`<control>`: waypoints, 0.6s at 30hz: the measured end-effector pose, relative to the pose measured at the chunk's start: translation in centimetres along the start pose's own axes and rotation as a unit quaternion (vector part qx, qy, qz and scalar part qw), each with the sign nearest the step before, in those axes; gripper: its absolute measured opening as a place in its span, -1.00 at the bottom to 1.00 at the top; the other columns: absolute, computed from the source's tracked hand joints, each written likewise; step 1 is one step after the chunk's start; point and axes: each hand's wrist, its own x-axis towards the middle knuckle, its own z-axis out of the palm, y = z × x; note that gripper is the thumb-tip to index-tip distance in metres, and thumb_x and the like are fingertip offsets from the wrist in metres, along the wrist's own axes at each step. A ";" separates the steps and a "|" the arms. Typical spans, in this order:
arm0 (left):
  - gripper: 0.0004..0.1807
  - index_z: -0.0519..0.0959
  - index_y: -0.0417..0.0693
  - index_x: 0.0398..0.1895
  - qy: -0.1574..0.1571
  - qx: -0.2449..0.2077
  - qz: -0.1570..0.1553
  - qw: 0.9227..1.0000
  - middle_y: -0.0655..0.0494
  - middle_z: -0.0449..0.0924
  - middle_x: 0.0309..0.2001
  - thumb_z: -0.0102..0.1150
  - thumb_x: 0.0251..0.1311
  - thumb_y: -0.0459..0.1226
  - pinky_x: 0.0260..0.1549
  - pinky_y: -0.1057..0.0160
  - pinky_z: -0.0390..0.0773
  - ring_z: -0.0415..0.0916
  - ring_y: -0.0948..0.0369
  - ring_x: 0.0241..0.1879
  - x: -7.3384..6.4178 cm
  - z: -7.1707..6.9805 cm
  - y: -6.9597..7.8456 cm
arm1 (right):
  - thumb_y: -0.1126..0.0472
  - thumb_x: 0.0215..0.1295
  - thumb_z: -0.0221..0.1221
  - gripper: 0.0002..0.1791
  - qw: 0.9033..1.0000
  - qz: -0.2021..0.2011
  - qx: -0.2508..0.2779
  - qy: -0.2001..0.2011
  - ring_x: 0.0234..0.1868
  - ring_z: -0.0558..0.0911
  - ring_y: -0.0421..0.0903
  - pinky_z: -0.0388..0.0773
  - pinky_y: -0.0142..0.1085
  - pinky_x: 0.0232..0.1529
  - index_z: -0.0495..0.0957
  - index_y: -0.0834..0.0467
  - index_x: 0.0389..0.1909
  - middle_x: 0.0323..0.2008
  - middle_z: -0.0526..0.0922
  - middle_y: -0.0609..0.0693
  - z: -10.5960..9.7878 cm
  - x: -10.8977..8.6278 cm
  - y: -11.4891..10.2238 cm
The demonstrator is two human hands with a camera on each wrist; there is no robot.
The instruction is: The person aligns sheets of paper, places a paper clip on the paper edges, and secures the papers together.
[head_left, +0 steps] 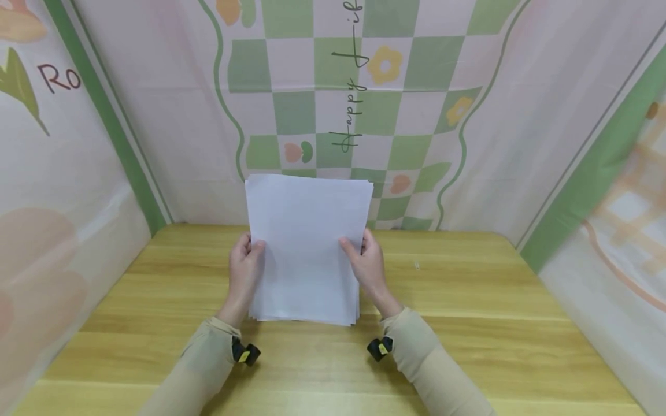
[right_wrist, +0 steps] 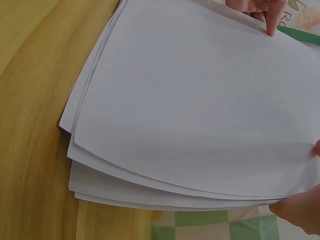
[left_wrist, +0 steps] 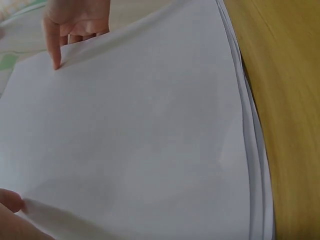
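Observation:
Both hands hold a stack of white paper sheets (head_left: 307, 254) upright over the table, one hand at each long side. On the left edge, the left hand (head_left: 245, 266) grips with its thumb on the front sheet and its fingers behind. The right hand (head_left: 368, 263) pinches the opposite edge the same way, its thumb pressing the blank face. In the right wrist view the sheets (right_wrist: 190, 110) fan slightly apart, their corners unevenly stepped. Layered edges of the paper (left_wrist: 150, 125) also show beside the wood in the left wrist view.
A wood-grain table (head_left: 458, 323) lies below the hands. A small, thin item (head_left: 417, 266) lies on it at the right. Behind hangs a green-and-white checked cloth (head_left: 338, 110), and printed fabric encloses both sides. Dark wrist cameras (head_left: 245, 352) are strapped at the sleeves.

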 end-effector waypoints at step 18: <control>-0.74 0.44 -0.34 0.02 0.022 -0.054 0.041 0.997 -0.22 0.54 -0.03 -0.10 0.33 -0.41 -0.08 0.40 0.39 0.46 0.29 -0.10 -0.4 0.5 0.2 | 0.22 0.30 0.17 -0.49 0.999 -0.023 0.024 -0.011 0.09 0.53 0.07 0.48 -0.09 0.10 0.33 0.25 0.23 0.13 0.51 0.20 -0.4 0.1 -1.0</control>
